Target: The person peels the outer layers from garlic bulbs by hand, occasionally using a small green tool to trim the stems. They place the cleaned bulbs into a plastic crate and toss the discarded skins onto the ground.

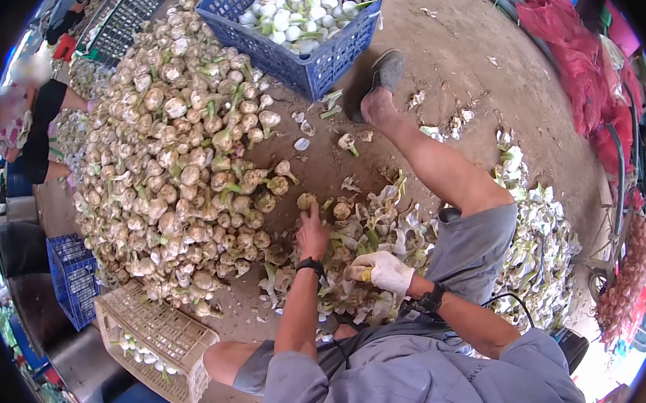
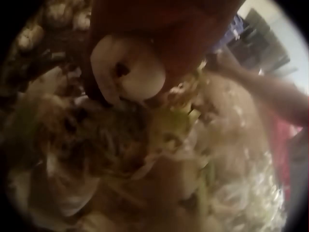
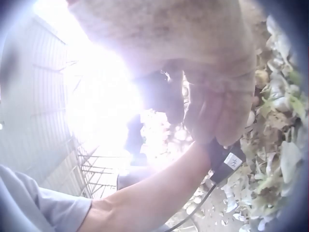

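My bare left hand (image 1: pixel 313 236) reaches down at the edge of the garlic heap (image 1: pixel 177 152), its fingertips at a brownish bulb (image 1: pixel 306 201). In the left wrist view a white, rounded bulb (image 2: pixel 140 72) with a dark spot is gripped under the blurred hand (image 2: pixel 159 29). The right hand (image 1: pixel 389 273), in a pale glove, is held over the peelings (image 1: pixel 370 228) with its fingers curled round a small yellowish thing (image 1: pixel 358 273), too small to identify. The right wrist view shows the glove (image 3: pixel 193 53) close up, with bent fingers; what it grips is unclear there.
A blue crate (image 1: pixel 306 71) of white bulbs stands beyond the heap. A beige crate (image 1: pixel 159 325) lies at the left, near another blue crate (image 1: pixel 73 275). My legs (image 1: pixel 440 156) flank the peelings. Another person (image 1: pixel 44 123) is at the far left; red netting (image 1: pixel 567 49) hangs right.
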Demonstrator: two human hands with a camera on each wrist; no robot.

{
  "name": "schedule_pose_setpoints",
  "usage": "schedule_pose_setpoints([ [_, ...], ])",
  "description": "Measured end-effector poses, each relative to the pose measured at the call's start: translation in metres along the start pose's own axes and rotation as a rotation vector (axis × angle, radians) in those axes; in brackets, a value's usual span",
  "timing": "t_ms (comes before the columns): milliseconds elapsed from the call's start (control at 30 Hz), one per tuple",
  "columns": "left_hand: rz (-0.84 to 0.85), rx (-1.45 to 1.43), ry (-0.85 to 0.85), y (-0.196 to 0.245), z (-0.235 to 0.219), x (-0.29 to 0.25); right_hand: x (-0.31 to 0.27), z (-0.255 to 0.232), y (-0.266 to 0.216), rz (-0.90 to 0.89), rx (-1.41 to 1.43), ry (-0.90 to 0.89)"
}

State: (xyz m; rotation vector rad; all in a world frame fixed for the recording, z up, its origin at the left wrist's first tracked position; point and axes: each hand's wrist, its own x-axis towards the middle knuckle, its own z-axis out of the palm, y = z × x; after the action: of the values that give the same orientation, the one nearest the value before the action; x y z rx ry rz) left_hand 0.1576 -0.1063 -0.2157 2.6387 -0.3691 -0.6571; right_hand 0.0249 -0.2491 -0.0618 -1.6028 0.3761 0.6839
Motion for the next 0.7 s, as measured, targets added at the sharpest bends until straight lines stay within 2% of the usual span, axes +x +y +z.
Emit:
schedule_pose_setpoints([
  [67,-0.016,-0.04,0.035,-0.002,0.003,0.006,0.01,-0.007,0.014,-0.01,0.033,0.03],
  [167,-0.014,-0.86,-0.022,-0.018,-0.001,-0.005,0.028,-0.018,0.015,0.117,0.377,0.19],
  [200,-0.016,-0.856,-0.018,-0.013,-0.012,-0.016,0.037,-0.021,0.011,0.136,0.461,0.243],
  [267,0.193,-0.813,0.029,0.014,-0.059,-0.056,0.046,-0.027,-0.011,0.145,0.343,0.292],
  [300,0.122,-0.886,-0.065,0.026,-0.077,-0.075,0.054,-0.026,-0.011,0.053,0.156,0.35],
  [333,0.122,-0.88,-0.058,0.034,-0.09,-0.092,0.052,-0.02,-0.011,0.045,0.158,0.346],
  [400,0.133,-0.899,-0.004,0.044,-0.109,-0.12,0.044,-0.007,-0.02,-0.139,0.083,0.341],
  [433,0.08,-1.037,-0.018,0.047,-0.115,-0.131,0.032,-0.003,-0.025,-0.076,0.231,0.284],
  [467,0.085,-1.034,-0.006,0.045,-0.117,-0.14,0.021,-0.002,-0.031,-0.088,0.228,0.279],
  [533,-0.074,-1.325,-0.098,0.048,-0.127,-0.156,0.0,-0.003,-0.037,-0.132,0.335,0.114],
  [567,-0.12,-1.506,-0.141,0.051,-0.133,-0.167,-0.007,-0.003,-0.038,-0.173,0.26,0.114],
  [600,-0.109,-1.503,-0.136,0.049,-0.134,-0.172,-0.017,-0.004,-0.043,-0.184,0.258,0.114],
  [667,-0.25,-1.845,-0.314,0.039,-0.133,-0.183,-0.036,-0.006,-0.053,-0.14,0.227,0.002],
  [700,-0.117,-2.014,-0.607,0.02,-0.127,-0.192,-0.031,0.001,-0.037,-0.278,0.202,0.035],
])
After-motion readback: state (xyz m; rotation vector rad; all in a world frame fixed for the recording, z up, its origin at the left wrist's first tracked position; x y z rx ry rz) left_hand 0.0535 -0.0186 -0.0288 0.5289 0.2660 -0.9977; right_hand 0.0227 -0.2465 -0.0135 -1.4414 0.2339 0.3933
